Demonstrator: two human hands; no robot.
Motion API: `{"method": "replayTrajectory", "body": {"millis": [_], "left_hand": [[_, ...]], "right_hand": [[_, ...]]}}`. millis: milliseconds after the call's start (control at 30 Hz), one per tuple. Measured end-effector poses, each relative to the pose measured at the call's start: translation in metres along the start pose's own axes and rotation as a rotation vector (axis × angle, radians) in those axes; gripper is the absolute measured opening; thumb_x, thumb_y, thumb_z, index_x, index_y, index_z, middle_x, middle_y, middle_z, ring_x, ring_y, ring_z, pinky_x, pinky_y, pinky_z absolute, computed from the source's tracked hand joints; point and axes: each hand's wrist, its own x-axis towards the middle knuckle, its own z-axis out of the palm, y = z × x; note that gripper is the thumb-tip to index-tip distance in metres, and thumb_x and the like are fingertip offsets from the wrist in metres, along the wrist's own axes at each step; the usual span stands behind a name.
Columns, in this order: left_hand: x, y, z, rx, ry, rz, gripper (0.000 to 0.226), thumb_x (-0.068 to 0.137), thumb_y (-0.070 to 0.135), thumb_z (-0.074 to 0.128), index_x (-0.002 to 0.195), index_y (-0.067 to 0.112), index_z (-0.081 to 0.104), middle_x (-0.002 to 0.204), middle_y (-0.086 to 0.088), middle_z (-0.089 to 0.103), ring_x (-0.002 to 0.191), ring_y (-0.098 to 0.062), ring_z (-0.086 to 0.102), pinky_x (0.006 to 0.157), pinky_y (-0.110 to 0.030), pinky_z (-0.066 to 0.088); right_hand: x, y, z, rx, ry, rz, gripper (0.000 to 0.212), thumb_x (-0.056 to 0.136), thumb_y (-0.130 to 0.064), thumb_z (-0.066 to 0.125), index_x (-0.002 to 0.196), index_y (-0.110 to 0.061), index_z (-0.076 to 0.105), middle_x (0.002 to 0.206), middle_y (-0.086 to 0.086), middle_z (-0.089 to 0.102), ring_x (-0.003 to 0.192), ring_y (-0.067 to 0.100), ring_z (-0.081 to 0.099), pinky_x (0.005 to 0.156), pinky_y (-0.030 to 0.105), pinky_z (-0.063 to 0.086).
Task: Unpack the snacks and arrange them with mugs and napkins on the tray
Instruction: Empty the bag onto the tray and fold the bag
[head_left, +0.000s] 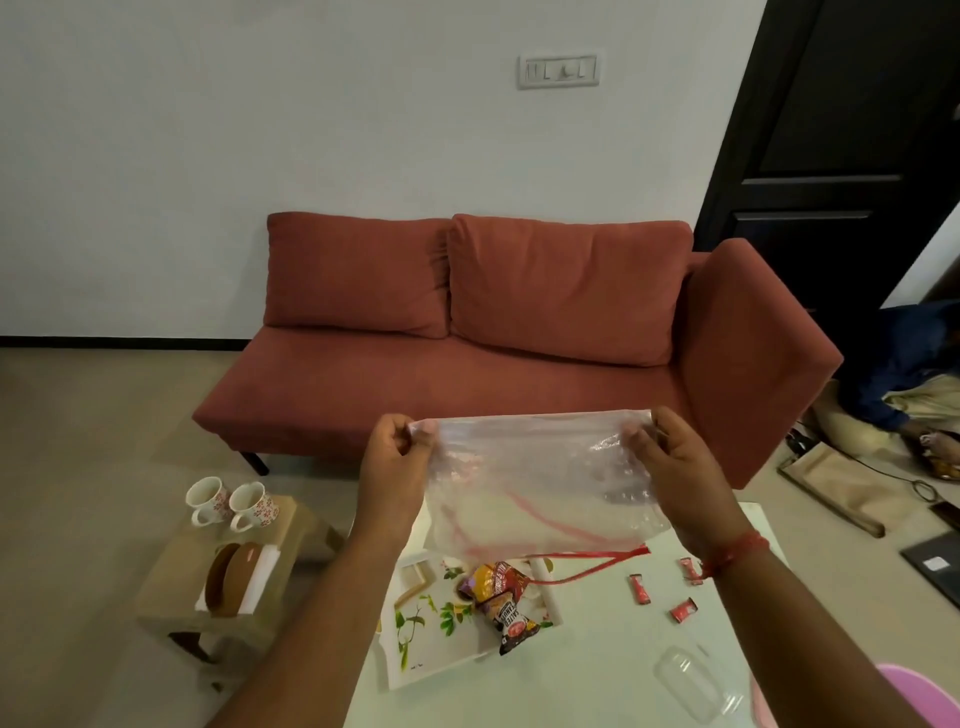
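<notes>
A white desk (597, 670) stands before a red sofa (498, 332); at left a small stool (171, 587) carries two mugs (231, 503) and napkins (260, 577). The left hand (395, 462) and right hand (675, 467) each pinch a top corner of the clear bag (535, 483), stretched between them; below it, snack packets (501, 597) lie on the flowered tray (421, 639), red candies (670, 592) beside it.

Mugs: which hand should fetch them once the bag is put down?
Left, probably. The mugs stand on the stool at the person's left, nearer the left hand. The right hand would have to cross the bag and tray.
</notes>
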Motion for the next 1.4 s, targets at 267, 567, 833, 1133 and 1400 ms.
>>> {"method": "replayTrajectory", "body": {"millis": [267, 567, 833, 1133, 1400], "left_hand": [[0.006, 0.012, 0.001, 0.092, 0.089, 0.08, 0.019, 0.094, 0.029, 0.063, 0.084, 0.021, 0.049, 0.073, 0.004, 0.056, 0.063, -0.008, 0.049, 0.056, -0.021, 0.042], [-0.003, 0.038, 0.029, 0.035, 0.286, 0.032, 0.011, 0.104, 0.016, 0.04, 0.099, 0.015, 0.051, 0.084, 0.011, 0.054, 0.074, -0.001, 0.05, 0.058, -0.006, 0.037], [-0.006, 0.061, 0.026, -0.024, 0.279, 0.214, 0.017, 0.104, 0.014, 0.035, 0.098, 0.019, 0.05, 0.086, 0.01, 0.055, 0.076, 0.005, 0.053, 0.064, -0.006, 0.042], [-0.01, 0.092, 0.044, -0.571, -0.293, -0.06, 0.036, 0.099, 0.007, 0.041, 0.076, 0.027, 0.06, 0.065, 0.004, 0.055, 0.058, -0.011, 0.049, 0.054, -0.027, 0.042], [0.011, 0.081, 0.011, -0.142, -0.011, 0.315, 0.032, 0.096, 0.051, 0.04, 0.09, 0.024, 0.056, 0.078, 0.02, 0.058, 0.067, 0.007, 0.052, 0.066, -0.016, 0.042]], "right_hand": [[0.015, 0.0, 0.004, -0.042, 0.009, 0.163, 0.021, 0.098, -0.033, 0.055, 0.103, -0.015, 0.063, 0.102, 0.011, 0.07, 0.093, 0.032, 0.07, 0.07, 0.044, 0.06], [0.02, 0.0, 0.048, -0.188, 0.484, -0.111, 0.016, 0.098, -0.007, 0.05, 0.087, -0.015, 0.059, 0.077, -0.005, 0.06, 0.067, 0.008, 0.054, 0.066, 0.029, 0.044], [0.017, -0.034, 0.045, 0.023, 0.401, -0.455, 0.016, 0.104, -0.01, 0.041, 0.095, -0.011, 0.054, 0.08, -0.003, 0.052, 0.072, 0.0, 0.049, 0.068, 0.015, 0.044], [0.035, -0.058, 0.053, 0.635, -0.071, -0.222, 0.027, 0.103, -0.025, 0.036, 0.093, -0.012, 0.057, 0.064, -0.002, 0.045, 0.045, 0.004, 0.039, 0.04, 0.015, 0.037], [0.036, -0.054, 0.019, -0.185, 0.021, -0.463, 0.053, 0.078, -0.07, 0.057, 0.099, -0.022, 0.064, 0.089, 0.009, 0.064, 0.071, 0.027, 0.057, 0.066, 0.041, 0.052]]}}
